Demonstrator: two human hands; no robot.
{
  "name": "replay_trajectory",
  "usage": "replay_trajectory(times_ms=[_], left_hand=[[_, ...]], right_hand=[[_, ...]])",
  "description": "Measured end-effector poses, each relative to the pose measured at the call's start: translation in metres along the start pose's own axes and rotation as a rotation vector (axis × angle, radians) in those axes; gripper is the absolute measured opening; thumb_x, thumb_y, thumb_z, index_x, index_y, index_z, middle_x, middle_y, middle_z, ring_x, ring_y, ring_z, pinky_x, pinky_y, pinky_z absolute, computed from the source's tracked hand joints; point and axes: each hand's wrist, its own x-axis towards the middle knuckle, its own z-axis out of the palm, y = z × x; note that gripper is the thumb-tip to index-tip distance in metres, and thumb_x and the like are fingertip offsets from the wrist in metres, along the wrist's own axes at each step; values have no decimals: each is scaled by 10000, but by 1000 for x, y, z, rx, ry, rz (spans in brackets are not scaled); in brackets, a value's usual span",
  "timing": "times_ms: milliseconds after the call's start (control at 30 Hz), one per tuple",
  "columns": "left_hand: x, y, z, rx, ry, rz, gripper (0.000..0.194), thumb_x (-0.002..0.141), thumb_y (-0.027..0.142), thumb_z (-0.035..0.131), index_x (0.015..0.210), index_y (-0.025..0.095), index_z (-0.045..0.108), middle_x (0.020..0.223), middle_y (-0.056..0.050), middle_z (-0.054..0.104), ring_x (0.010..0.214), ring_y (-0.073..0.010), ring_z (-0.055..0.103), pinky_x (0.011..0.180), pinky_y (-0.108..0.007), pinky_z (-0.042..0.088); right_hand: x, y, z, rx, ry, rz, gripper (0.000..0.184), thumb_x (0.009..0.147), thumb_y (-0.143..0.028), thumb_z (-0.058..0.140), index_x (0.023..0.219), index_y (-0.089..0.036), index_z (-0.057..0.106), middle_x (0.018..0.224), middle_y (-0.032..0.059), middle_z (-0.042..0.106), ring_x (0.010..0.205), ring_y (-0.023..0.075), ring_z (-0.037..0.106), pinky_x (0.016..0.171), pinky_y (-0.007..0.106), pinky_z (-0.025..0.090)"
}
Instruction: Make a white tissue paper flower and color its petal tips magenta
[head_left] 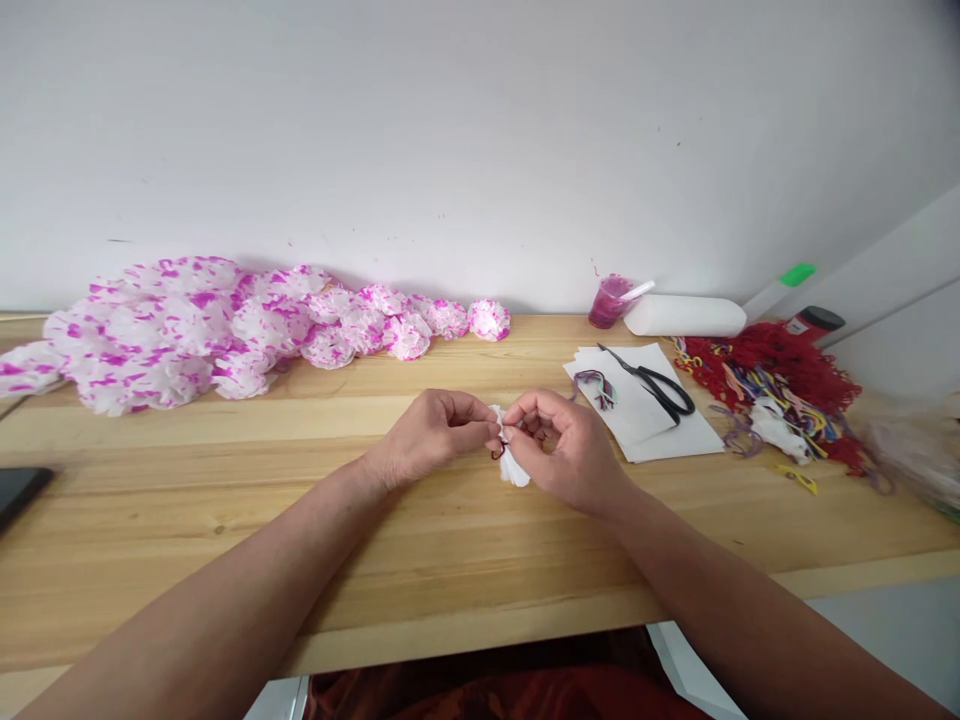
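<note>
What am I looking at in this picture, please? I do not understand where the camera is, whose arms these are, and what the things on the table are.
There is no machine here. The camera sits on a person's head and looks forward and down, so the two bare arms entering from the bottom are that person's own.

The left hand and the right hand meet at the middle of a wooden table. Together they pinch a small folded white paper with a dark red thread around its middle.

Along the wall on the left lies a row of pink-and-white paper flowers. On the right are white paper sheets with black scissors on top, a pink cup, a white roll and a heap of coloured threads. A dark flat object, perhaps a phone, lies at the far left edge.
</note>
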Motion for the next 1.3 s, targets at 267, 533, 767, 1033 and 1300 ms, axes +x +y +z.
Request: replay_trajectory(times_ms=[267,533,767,1033,1300], left_hand=[[0,0,1,20,29,-1,209,791,348,672,778,146,719,815,-60,762,781,-182,687,747,-269,503],[0,0,0,15,32,19,248,805,363,651,866,136,730,837,-70,758,817,-198,691,774,-289,521],[0,2,4,41,81,2,251,748,371,713,826,132,722,795,-65,750,727,-178,668,672,-266,491],[-1,2,3,36,84,-4,190,766,297,678,845,133,732,820,-64,760,777,-183,681,724,-267,503],[-1,3,4,41,61,13,191,782,293,670,846,126,737,822,-66,762,774,-181,688,711,-252,503]], right_hand=[[0,-1,0,-28,8,-1,38,774,-173,619,801,-187,597,721,31,696,585,131,621,537,238,501],[2,-1,0,-30,29,16,16,769,-187,625,772,-189,609,706,14,686,565,112,592,524,217,487],[2,2,1,0,2,16,19,784,-186,616,796,-195,605,701,15,688,590,126,621,537,225,497],[2,4,2,23,5,38,50,804,-198,614,849,-195,594,744,32,694,633,147,651,563,246,517],[3,4,2,5,-2,35,37,807,-195,613,823,-193,579,731,20,675,610,128,630,554,227,491]])
